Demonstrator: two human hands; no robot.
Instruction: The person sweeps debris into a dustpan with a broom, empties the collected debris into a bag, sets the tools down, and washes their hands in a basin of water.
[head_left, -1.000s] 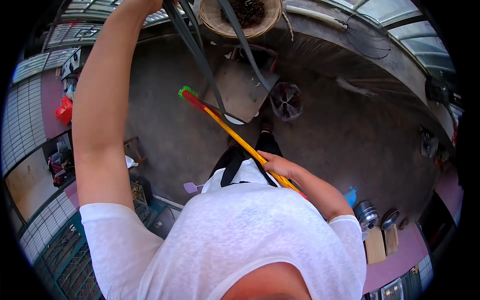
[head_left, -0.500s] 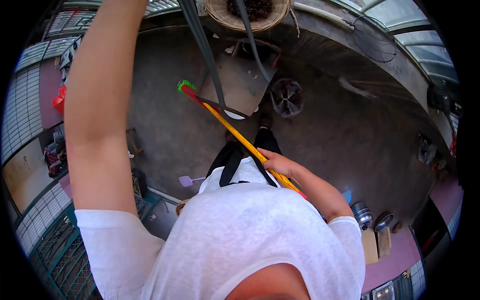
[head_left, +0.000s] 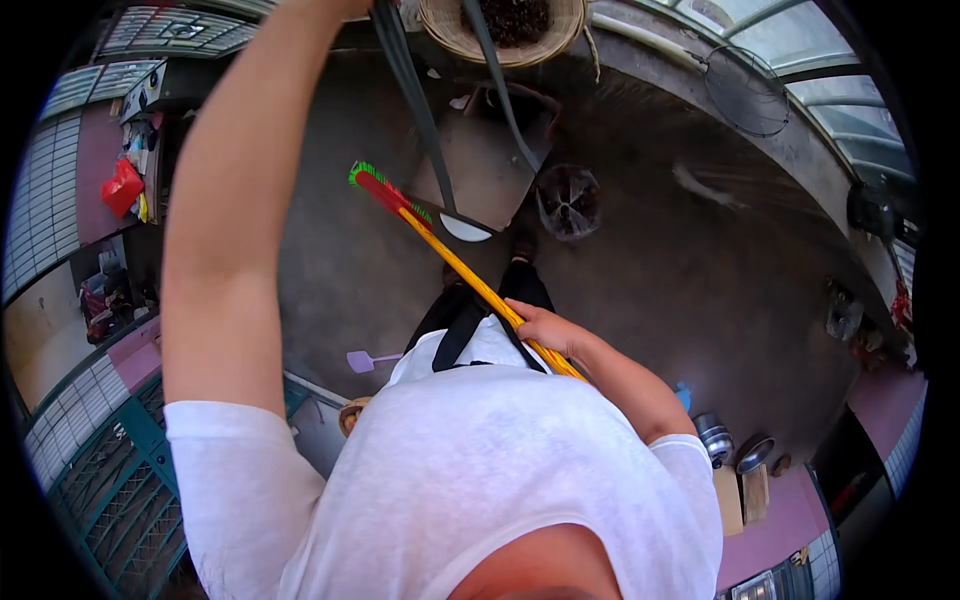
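My right hand (head_left: 545, 328) is closed around the yellow handle of a broom (head_left: 465, 272), held slantwise in front of my body. The red head with green bristles points up and left, above the floor. At the top edge my left hand (head_left: 345, 8) is partly cut off, beside the upper end of a long grey strip (head_left: 412, 100); its fingers do not show well enough to tell whether it grips it. The strip runs down to a dark bar with a white half-round piece (head_left: 466, 228), beside the broom head.
Ahead lies a flat greyish board (head_left: 480, 150) near a reddish container. A clear plastic bag with dark contents (head_left: 568, 203) stands to its right. A wicker basket (head_left: 560, 45) is at the top. A lilac fly swatter (head_left: 362, 361) lies left; metal pots (head_left: 714, 438) stand right.
My left arm has swung to the right, and part of its hand has come into view at the top edge. The broom head has turned slightly, showing more of its red side.
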